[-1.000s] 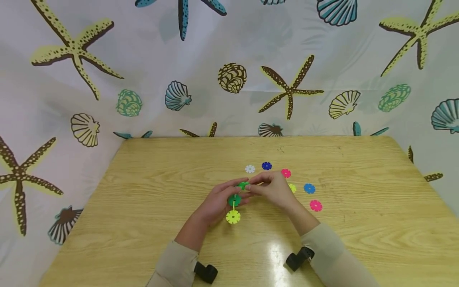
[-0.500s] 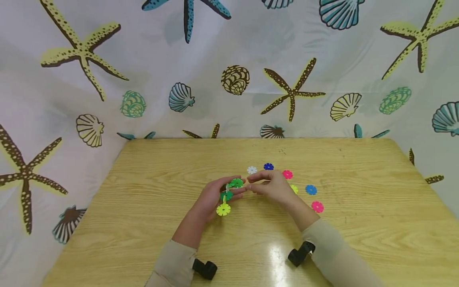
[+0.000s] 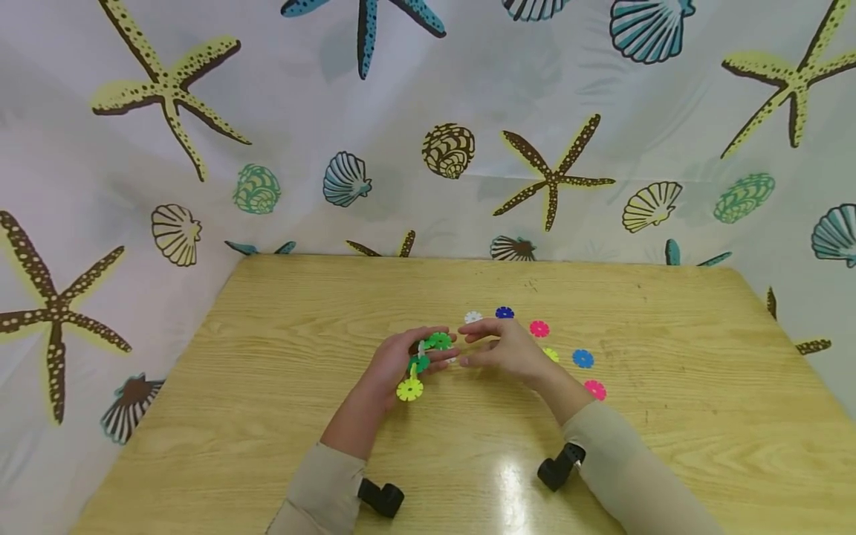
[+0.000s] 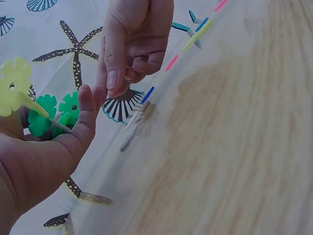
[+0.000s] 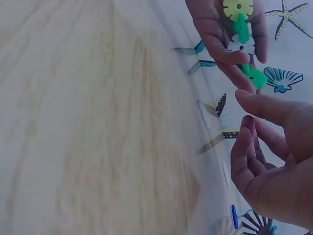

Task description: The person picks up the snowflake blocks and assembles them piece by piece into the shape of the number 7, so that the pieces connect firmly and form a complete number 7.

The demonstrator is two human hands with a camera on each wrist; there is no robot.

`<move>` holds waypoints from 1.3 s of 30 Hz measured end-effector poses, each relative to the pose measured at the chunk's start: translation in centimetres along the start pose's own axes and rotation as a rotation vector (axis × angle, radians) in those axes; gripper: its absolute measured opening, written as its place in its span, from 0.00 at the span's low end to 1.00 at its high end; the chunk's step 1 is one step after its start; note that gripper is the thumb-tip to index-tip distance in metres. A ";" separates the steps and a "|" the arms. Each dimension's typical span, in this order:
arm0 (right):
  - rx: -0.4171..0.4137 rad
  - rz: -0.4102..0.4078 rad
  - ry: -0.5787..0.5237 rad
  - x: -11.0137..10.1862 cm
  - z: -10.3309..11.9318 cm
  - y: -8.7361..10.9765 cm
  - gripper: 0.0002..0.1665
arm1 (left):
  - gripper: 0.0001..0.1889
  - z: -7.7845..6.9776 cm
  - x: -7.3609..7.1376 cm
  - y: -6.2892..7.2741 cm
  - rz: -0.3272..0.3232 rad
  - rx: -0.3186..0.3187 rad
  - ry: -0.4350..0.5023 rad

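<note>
My left hand (image 3: 394, 362) holds a short chain of interlocking plastic discs (image 3: 410, 389), palm up above the table. The chain runs from a yellow disc (image 4: 14, 85) through a green disc (image 4: 42, 115) and a white disc (image 5: 241, 45) to another green disc (image 5: 255, 77) at the fingertips. Facing it, my right hand (image 3: 508, 348) holds nothing, its thumb and fingers loosely bent and apart. Those fingertips are close to the left ones. A white disc (image 3: 451, 360) lies partly hidden below the left fingers.
Loose discs lie flat on the wooden table (image 3: 301, 312), beyond and right of my right hand: white (image 3: 472, 317), dark blue (image 3: 504, 313), pink (image 3: 539, 328), yellow (image 3: 551, 354), blue (image 3: 583, 359) and another pink (image 3: 595, 389). A patterned cloth (image 3: 388, 74) hangs behind the table.
My right fingers have let go of the green end disc. My left hand has drawn back leftward with the chain, and a white disc now shows below its fingers.
</note>
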State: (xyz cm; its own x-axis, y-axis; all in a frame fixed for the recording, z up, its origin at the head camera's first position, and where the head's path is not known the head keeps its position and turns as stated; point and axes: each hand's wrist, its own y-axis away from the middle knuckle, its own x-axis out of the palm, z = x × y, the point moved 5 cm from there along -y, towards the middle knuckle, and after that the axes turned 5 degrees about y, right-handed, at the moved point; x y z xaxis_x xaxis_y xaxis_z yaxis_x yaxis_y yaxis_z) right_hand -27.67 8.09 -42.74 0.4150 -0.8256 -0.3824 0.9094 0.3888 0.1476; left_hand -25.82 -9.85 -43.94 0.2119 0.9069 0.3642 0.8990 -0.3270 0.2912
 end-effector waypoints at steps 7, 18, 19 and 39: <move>0.004 -0.011 0.020 0.4 -0.2 -0.9 0.28 | 0.26 0.0 -0.1 0.0 -0.006 -0.002 0.013; -0.005 -0.053 0.095 0.7 -1.0 -2.0 0.24 | 0.26 0.1 -0.5 -0.1 -0.009 -0.011 0.005; -0.012 -0.054 0.113 0.8 -1.1 -2.1 0.24 | 0.26 0.1 -0.5 -0.1 -0.009 -0.011 0.011; -0.030 -0.050 0.377 1.8 -0.9 -2.5 0.22 | 0.26 0.1 -0.4 0.1 0.018 -0.005 -0.009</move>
State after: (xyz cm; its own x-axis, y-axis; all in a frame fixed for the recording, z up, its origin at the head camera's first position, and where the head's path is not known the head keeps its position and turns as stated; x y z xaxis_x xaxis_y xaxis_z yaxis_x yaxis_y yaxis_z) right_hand -29.19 6.03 -44.58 0.3257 -0.6375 -0.6982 0.9249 0.3680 0.0955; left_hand -25.83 -10.23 -44.11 0.2311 0.9032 0.3616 0.8930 -0.3444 0.2896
